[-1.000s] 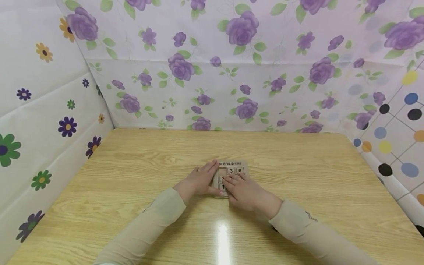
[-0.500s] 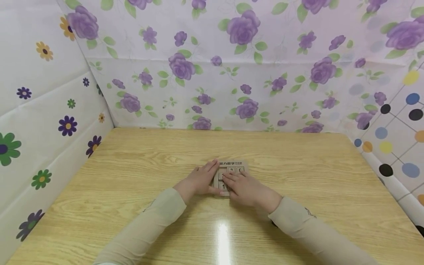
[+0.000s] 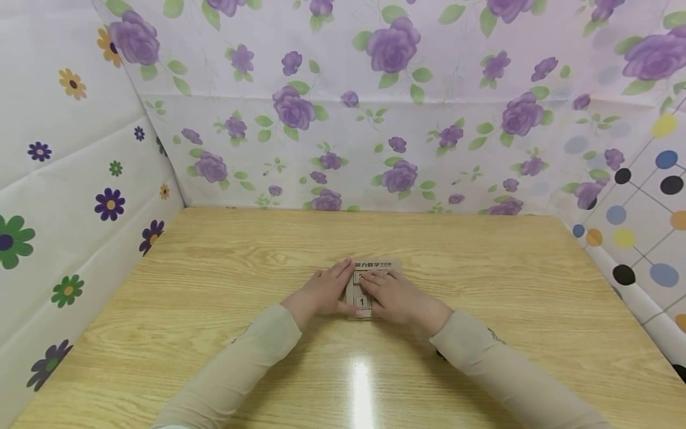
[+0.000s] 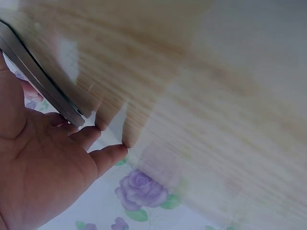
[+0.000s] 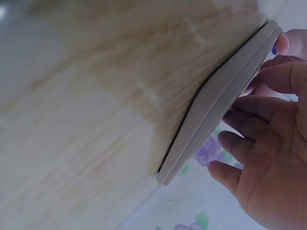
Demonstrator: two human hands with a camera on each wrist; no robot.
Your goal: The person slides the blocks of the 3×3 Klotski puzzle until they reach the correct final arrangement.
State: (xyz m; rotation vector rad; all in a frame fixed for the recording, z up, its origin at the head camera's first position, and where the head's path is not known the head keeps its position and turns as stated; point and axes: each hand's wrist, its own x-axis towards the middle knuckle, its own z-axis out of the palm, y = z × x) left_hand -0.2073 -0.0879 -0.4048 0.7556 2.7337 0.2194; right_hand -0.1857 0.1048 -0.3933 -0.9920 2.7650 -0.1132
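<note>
A flat sliding number puzzle (image 3: 375,264), with dark printed characters along its far edge, lies on the table. My left hand (image 3: 323,293) rests at its left side, fingers extended along the edge and thumb on the near left corner. The right hand (image 3: 401,299) lies over the puzzle with straight fingers on the top row of tiles, hiding most of them. A tile marked 1 (image 3: 362,302) shows at lower left. Both wrist views see the puzzle's pale side edge (image 5: 216,105) low over the wood; in the left one the fingertips (image 4: 112,154) reach the tabletop beside it.
A wood-grain table (image 3: 241,250) surrounds the puzzle, with a bright reflection near its front. Behind stands a purple-flowered cloth (image 3: 343,131); a daisy-patterned cloth (image 3: 80,179) flanks the left and a dotted cloth (image 3: 643,238) the right.
My right hand has slid away from me across the puzzle, moving a tile in the left column up to the top row. A gap now shows above the 1. The left hand stays put.
</note>
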